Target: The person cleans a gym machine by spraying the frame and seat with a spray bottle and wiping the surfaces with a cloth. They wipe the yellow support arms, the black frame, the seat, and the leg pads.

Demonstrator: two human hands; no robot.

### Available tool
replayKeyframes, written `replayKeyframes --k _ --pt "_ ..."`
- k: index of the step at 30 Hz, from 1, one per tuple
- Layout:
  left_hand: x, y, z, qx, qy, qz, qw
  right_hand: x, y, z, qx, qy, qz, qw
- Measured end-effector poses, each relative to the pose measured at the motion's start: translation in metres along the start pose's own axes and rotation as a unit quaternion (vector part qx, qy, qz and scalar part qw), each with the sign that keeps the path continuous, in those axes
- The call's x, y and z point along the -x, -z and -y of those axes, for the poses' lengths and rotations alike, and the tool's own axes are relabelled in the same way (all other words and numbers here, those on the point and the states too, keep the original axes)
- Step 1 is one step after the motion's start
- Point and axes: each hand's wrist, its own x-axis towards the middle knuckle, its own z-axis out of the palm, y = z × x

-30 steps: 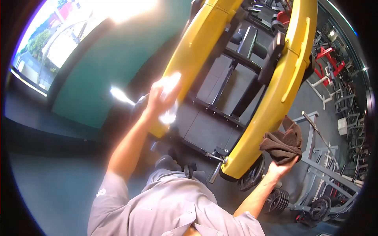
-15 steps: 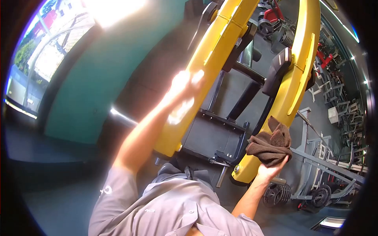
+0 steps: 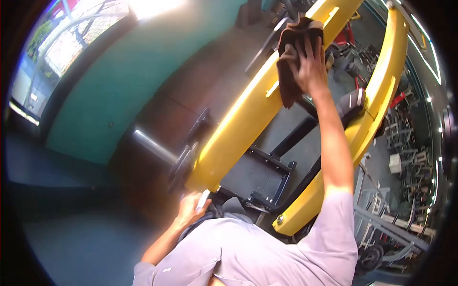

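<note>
On the right hand point(image 3: 311, 71), the fingers are spread across the brown cloth point(image 3: 286, 78), which lies directly beneath them against 1 of 2 yellow beams point(image 3: 243, 119), apparently to keep it flat there. Near that beam's lower end, the left hand point(image 3: 189, 210) looks curled by something white point(image 3: 203, 198); whether its fingers pinch it, I cannot tell.

No legible text anywhere.

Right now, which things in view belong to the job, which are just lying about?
In the job:
brown cloth under the right hand
yellow beam beneath the cloth
left hand by that beam's lower end

Just around:
white box
weight plate
grey rack
</note>
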Motion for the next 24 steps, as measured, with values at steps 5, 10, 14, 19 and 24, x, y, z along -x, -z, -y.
replayKeyframes --k 5,10,14,19,24 --pt "0.039 0.001 0.019 -0.042 0.071 -0.139 0.987 -0.005 -0.009 0.035 0.006 -0.02 0.087 0.996" --pt "0.053 -0.013 0.024 -0.044 0.108 -0.196 0.974 0.131 -0.036 0.141 -0.269 0.023 0.053 0.961" --pt "0.046 -0.022 0.014 -0.046 0.076 -0.205 0.975 0.189 -0.042 0.175 -0.328 -0.113 -0.101 0.932" --pt "0.037 -0.021 0.003 -0.036 0.087 -0.183 0.979 0.178 -0.089 0.16 -0.427 -0.254 -0.109 0.861" --pt "0.036 -0.026 0.004 -0.043 0.108 -0.151 0.982 0.036 -0.099 0.04 -0.361 -0.319 -0.229 0.846"
